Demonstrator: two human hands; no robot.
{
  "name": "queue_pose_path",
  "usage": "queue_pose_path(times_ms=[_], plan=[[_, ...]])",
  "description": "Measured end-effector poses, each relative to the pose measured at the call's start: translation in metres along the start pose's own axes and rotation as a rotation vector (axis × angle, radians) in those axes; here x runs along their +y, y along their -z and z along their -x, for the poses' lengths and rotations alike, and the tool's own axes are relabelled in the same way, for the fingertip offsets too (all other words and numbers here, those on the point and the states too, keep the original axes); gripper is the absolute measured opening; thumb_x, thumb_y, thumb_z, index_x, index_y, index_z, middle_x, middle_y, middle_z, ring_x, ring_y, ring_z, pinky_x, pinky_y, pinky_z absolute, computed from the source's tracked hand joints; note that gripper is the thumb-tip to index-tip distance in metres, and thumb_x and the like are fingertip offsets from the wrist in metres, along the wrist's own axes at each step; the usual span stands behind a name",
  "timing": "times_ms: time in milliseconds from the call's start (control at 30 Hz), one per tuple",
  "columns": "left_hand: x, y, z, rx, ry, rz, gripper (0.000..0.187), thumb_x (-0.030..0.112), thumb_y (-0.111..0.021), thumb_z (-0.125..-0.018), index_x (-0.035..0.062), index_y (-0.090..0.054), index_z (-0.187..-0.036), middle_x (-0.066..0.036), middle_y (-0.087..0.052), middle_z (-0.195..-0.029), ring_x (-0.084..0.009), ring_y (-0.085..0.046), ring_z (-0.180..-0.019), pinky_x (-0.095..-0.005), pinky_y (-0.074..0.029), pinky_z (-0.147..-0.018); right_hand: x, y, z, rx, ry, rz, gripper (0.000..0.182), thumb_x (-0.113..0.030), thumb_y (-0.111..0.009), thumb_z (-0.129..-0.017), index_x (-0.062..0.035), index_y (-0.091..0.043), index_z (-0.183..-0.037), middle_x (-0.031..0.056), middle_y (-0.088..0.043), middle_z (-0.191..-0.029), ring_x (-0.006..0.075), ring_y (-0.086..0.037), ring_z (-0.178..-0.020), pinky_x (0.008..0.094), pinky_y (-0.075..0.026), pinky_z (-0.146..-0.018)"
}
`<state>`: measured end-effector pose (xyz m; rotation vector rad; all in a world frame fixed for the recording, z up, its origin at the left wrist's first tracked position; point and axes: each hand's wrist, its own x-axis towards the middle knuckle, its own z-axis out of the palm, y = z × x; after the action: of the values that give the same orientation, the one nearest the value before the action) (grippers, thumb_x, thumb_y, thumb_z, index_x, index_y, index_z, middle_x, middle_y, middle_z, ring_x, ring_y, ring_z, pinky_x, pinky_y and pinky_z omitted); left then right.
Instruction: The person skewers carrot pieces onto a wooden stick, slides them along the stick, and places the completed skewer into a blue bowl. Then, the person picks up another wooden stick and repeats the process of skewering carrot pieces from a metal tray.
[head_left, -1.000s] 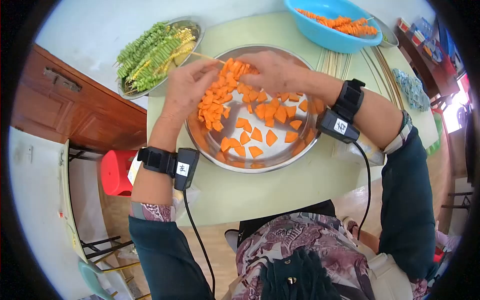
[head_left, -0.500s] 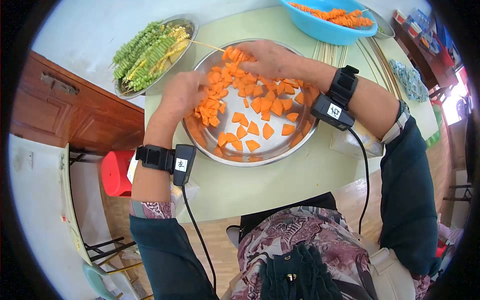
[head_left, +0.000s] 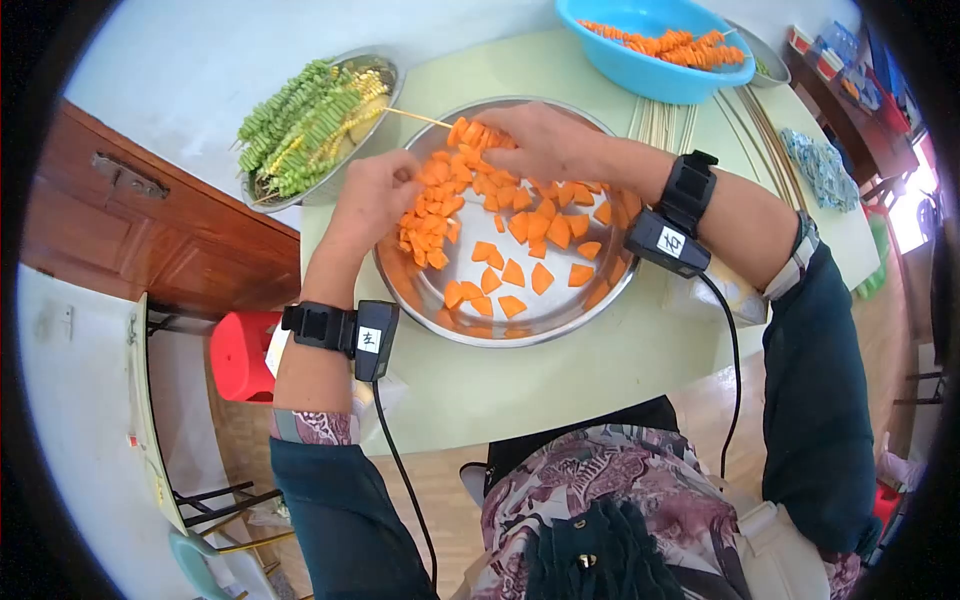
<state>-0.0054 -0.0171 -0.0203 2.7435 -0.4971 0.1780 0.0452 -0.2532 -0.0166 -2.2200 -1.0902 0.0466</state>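
Observation:
My right hand [head_left: 545, 142] is wrapped round a carrot skewer [head_left: 474, 132], several orange pieces threaded along it. The bare end of its wooden stick [head_left: 418, 117] points left, past the rim of a round steel basin [head_left: 500, 340]. At the basin's left rim is my left hand [head_left: 376, 196], thumb and fingers curled into a pinch. Whatever sits between those fingertips is hidden. Loose carrot pieces [head_left: 425, 222] are heaped beside the left hand, while others lie scattered over the basin's bottom, below the right hand.
Green and yellow vegetable skewers [head_left: 305, 125] fill a metal bowl [head_left: 395, 75] at the upper left. Finished carrot skewers [head_left: 675, 46] rest in a blue basin [head_left: 640, 85] at the back right. Bare sticks [head_left: 660, 122] and a crumpled cloth [head_left: 820, 170] lie on the table [head_left: 600, 385].
My left hand has drawn up and left, off the carrot heap towards the basin's rim. The right hand keeps its hold on the carrot skewer. The whole view has shifted slightly.

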Motion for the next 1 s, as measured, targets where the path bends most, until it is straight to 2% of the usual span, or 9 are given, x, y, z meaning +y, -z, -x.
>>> queue_pose_path(times_ms=[67,167,200,267,400,533,767,833,1000], plan=[[0.002,0.008,-0.002,0.111,0.236,0.541,0.013,0.005,-0.061,-0.08,0.0009,-0.06,-0.091,-0.009,-0.063,-0.074,-0.0146,-0.063,-0.065,-0.0242,-0.049,-0.052,-0.004,0.001,0.0,0.013,0.019,-0.008,0.04,-0.018,-0.049,-0.081,-0.001,-0.049,-0.117,0.0112,-0.061,-0.067,0.0174,-0.056,-0.048,0.0295,-0.048,-0.049],[0.001,0.017,-0.003,0.299,0.272,0.85,0.016,0.007,-0.058,-0.084,-0.0023,-0.057,-0.096,-0.01,-0.064,-0.081,-0.0158,-0.064,-0.066,-0.0221,-0.051,-0.052,-0.015,0.002,0.003,0.058,0.04,-0.06,0.041,-0.018,-0.051,-0.081,-0.0006,-0.048,-0.118,0.0113,-0.06,-0.067,0.0178,-0.055,-0.046,0.0293,-0.048,-0.049],[0.0,0.019,-0.003,0.354,0.271,0.896,0.017,0.008,-0.056,-0.085,-0.0039,-0.056,-0.097,-0.014,-0.064,-0.085,-0.0185,-0.065,-0.07,-0.0237,-0.052,-0.053,-0.02,0.005,0.004,0.057,0.023,-0.079,0.039,-0.02,-0.052,-0.08,-0.0008,-0.051,-0.114,0.0163,-0.061,-0.073,0.0252,-0.058,-0.061,0.0343,-0.048,-0.058],[-0.001,0.019,-0.004,0.417,0.283,0.935,0.021,0.007,-0.055,-0.085,-0.0066,-0.055,-0.1,-0.016,-0.063,-0.085,-0.0198,-0.065,-0.07,-0.0243,-0.052,-0.053,-0.023,0.006,0.006,0.057,0.013,-0.096,0.037,-0.022,-0.054,-0.079,-0.001,-0.053,-0.11,0.0214,-0.061,-0.08,0.0326,-0.06,-0.075,0.0393,-0.048,-0.068],[-0.002,0.02,-0.004,0.499,0.285,1.016,0.028,0.006,-0.053,-0.085,-0.0114,-0.051,-0.106,-0.019,-0.062,-0.087,-0.0226,-0.065,-0.071,-0.0262,-0.053,-0.055,-0.019,0.003,0.004,0.015,0.069,-0.036,0.039,-0.022,-0.056,-0.079,-0.0025,-0.052,-0.112,0.0195,-0.061,-0.072,0.032,-0.061,-0.068,0.039,-0.049,-0.064],[-0.005,0.021,-0.003,0.499,0.309,1.03,0.023,0.005,-0.052,-0.087,-0.0072,-0.052,-0.106,-0.016,-0.063,-0.09,-0.0224,-0.065,-0.076,-0.0266,-0.054,-0.061,-0.015,-0.002,0.003,0.037,0.127,0.014,0.04,-0.021,-0.056,-0.08,-0.0038,-0.05,-0.115,0.0175,-0.061,-0.065,0.0319,-0.061,-0.062,0.0393,-0.051,-0.062],[-0.005,0.019,-0.004,0.582,0.287,1.045,0.025,0.004,-0.052,-0.085,-0.0104,-0.052,-0.105,-0.018,-0.063,-0.086,-0.0215,-0.065,-0.072,-0.0255,-0.054,-0.06,-0.015,-0.002,0.005,-0.042,0.047,0.044,0.04,-0.02,-0.054,-0.08,-0.0031,-0.05,-0.116,0.0188,-0.061,-0.066,0.0316,-0.061,-0.062,0.04,-0.051,-0.063],[-0.005,0.02,-0.004,0.581,0.286,1.041,0.024,0.004,-0.053,-0.085,-0.0103,-0.053,-0.104,-0.017,-0.063,-0.085,-0.0212,-0.065,-0.072,-0.0254,-0.054,-0.06,-0.011,-0.005,0.005,0.007,0.105,0.031,0.041,-0.016,-0.056,-0.08,-0.0029,-0.049,-0.118,0.0169,-0.057,-0.061,0.0273,-0.056,-0.051,0.0354,-0.045,-0.05],[-0.007,0.02,-0.004,0.551,0.3,1.014,0.023,0.004,-0.053,-0.086,-0.0083,-0.052,-0.105,-0.015,-0.062,-0.089,-0.0221,-0.065,-0.076,-0.0264,-0.055,-0.064,-0.013,-0.004,0.006,0.017,0.127,0.036,0.041,-0.017,-0.056,-0.08,-0.0031,-0.048,-0.119,0.0166,-0.057,-0.059,0.0267,-0.055,-0.049,0.0348,-0.045,-0.048]])
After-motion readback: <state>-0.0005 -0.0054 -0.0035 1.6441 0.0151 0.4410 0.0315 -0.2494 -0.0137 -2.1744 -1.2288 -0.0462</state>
